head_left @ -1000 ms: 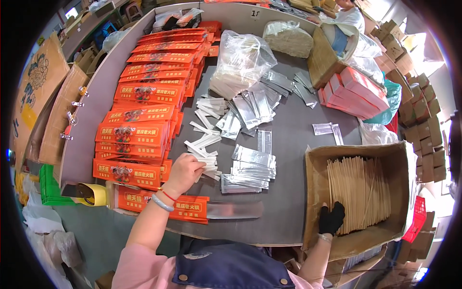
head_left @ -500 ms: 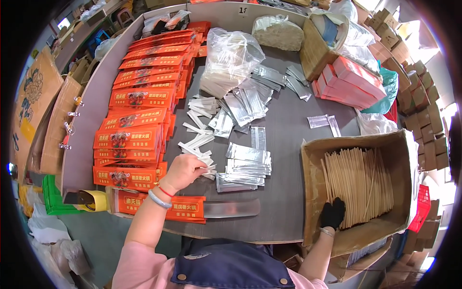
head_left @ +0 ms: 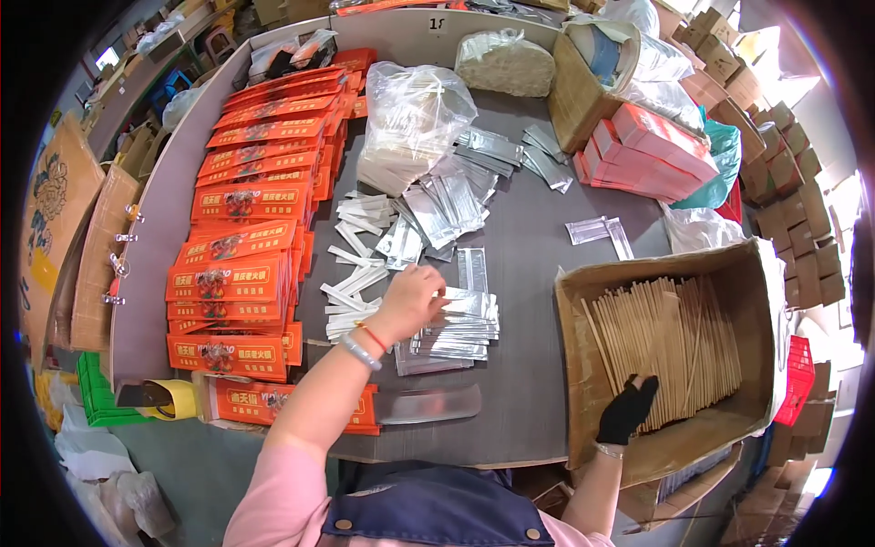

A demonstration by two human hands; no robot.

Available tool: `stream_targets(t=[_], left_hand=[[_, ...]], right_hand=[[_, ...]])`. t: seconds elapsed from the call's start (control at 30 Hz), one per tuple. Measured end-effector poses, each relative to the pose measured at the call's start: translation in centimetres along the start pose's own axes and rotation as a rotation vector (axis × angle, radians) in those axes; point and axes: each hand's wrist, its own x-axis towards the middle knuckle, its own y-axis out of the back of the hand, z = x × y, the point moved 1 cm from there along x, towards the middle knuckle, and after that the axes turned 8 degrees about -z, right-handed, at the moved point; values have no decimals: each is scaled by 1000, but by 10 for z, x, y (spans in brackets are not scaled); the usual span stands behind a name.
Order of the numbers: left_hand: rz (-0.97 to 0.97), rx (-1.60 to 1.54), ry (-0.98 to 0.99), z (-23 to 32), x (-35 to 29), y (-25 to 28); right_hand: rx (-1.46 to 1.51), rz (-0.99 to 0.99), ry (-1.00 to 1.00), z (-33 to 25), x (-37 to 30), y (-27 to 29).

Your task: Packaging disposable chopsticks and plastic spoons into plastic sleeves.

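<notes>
Silver packets (head_left: 467, 330) lie piled on the grey table (head_left: 519, 401) at my left hand (head_left: 410, 305), its fingers bent close together; whether they clamp one I cannot tell. My gloved right hand (head_left: 629, 407) rests at wooden sticks (head_left: 679, 342) in a cardboard box (head_left: 576, 365), its grip likewise unclear. Red sleeves (head_left: 223, 283) at left bear pale lettering (head_left: 255, 276); a black number (head_left: 436, 24) marks the pale partition (head_left: 383, 35); cartons (head_left: 797, 228) are stacked at right.

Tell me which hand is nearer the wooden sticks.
Right: the right hand is at the wooden sticks inside the cardboard box; the left hand is farther left, by the silver packets.
</notes>
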Motion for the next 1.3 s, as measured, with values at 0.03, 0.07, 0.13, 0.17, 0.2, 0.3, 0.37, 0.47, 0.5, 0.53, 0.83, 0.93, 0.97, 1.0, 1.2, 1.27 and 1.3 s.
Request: stream_targets(t=[0.03,0.07,0.13,0.17,0.2,0.3,0.37,0.47,0.5,0.53,0.83,0.93,0.97,1.0,1.2,1.27,1.3], left_hand=[[-2,1,1,-1,2,-5],[-53,60,77,2,7,-14],[-102,121,148,4,14,-16],[-192,77,199,1,18,-13],[-281,34,256,0,20,-11],[-163,-31,226,5,16,-6],[-38,-173,148,24,4,9],[-335,-351,214,60,-43,33],[-465,-355,218,67,-66,27],[-467,-93,127,69,-92,14],[-118,52,363,70,-199,22],[-69,-25,274,82,-179,8],[-72,-33,286,88,-173,11],[-66,-36,284,86,-175,14],[-107,20,217,85,-166,1],[-128,-28,231,79,-161,1],[-103,-57,193,80,-159,11]], right_hand=[[102,-6,25,-33,-8,6],[93,12,21,-44,-17,-1],[568,107,73,-56,-27,-14],[320,-59,63,-34,-24,-19],[97,-114,208,-34,-30,-27],[-22,-190,254,-41,-35,-30],[169,-326,186,-57,-30,-32],[-148,-554,281,-76,-35,-26],[-103,-611,506,-75,-38,-29],[-95,-629,510,-81,-42,-35],[-535,-1185,846,-98,-80,-65],[-109,-1112,1020,-108,-109,-106],[-33,-1141,1022,-108,-110,-112],[-39,-1139,1026,-106,-105,-107],[151,-1068,446,-83,-151,-129],[450,-1262,526,-149,-173,-124],[400,-1272,524,-130,-173,-128]])
